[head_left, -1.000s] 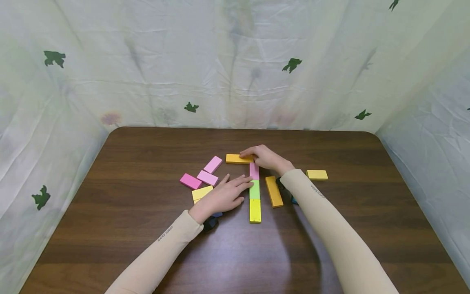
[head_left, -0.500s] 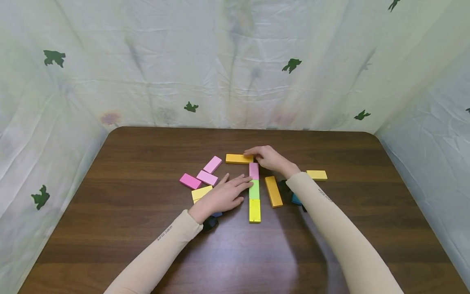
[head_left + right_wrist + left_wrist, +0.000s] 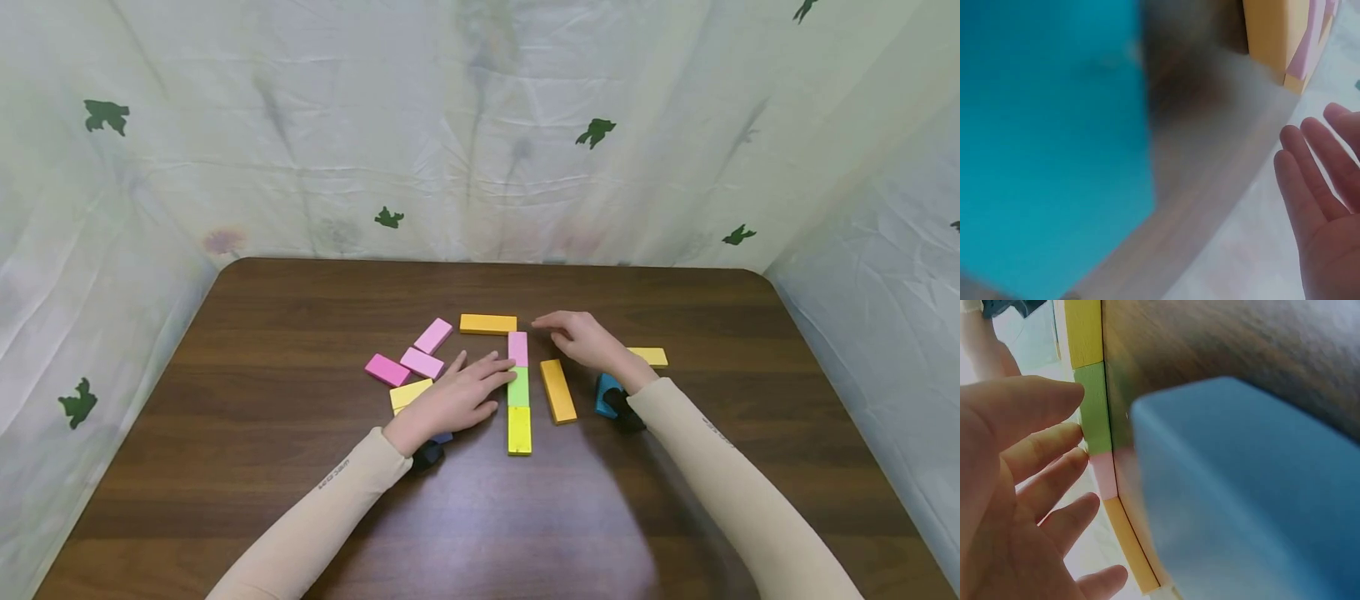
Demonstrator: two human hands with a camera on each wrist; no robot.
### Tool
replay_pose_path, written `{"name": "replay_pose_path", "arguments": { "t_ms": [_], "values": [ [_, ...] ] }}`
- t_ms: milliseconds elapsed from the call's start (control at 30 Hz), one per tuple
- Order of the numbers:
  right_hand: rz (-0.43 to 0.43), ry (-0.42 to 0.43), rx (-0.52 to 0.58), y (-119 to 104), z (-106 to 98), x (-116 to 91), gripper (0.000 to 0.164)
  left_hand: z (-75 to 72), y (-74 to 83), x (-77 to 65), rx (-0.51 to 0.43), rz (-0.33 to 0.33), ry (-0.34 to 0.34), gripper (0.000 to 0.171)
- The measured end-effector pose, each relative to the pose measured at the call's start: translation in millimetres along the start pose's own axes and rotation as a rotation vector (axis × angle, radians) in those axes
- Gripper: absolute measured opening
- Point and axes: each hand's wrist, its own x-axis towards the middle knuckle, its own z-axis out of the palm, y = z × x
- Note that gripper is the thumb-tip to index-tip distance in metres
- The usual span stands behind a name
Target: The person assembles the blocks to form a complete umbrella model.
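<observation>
Head view: my left hand (image 3: 459, 393), fingers spread, touches the pink block (image 3: 518, 346) and green block (image 3: 520, 388), likely keeping them aligned; my right hand (image 3: 588, 342), fingers loose and empty, hangs at their two o'clock, the orange block (image 3: 488, 324) at eleven.

Pale, wrinkled cloth backdrop (image 3: 450, 125) with dark-green patches (image 3: 596, 132) behind a brown wood-grained table (image 3: 262, 375)

Light-green rectangular block (image 3: 519, 389), lying flat. Touching green block's near end: bright yellow block (image 3: 519, 432), flat, in line. Touching green block's far end: pale pink block (image 3: 518, 347), flat, in line. Farther beyond green block, extending leftward: orange block (image 3: 488, 324), flat, crosswise.
</observation>
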Motion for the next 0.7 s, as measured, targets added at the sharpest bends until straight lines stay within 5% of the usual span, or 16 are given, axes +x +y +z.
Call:
{"name": "replay_pose_path", "arguments": {
  "t_ms": [700],
  "values": [
    [-0.043, -0.015, 0.010, -11.8, 6.4, -47.3, 0.032, -13.9, -12.1, 5.0, 0.018, -0.048, 0.048, 0.054]
  ]
}}
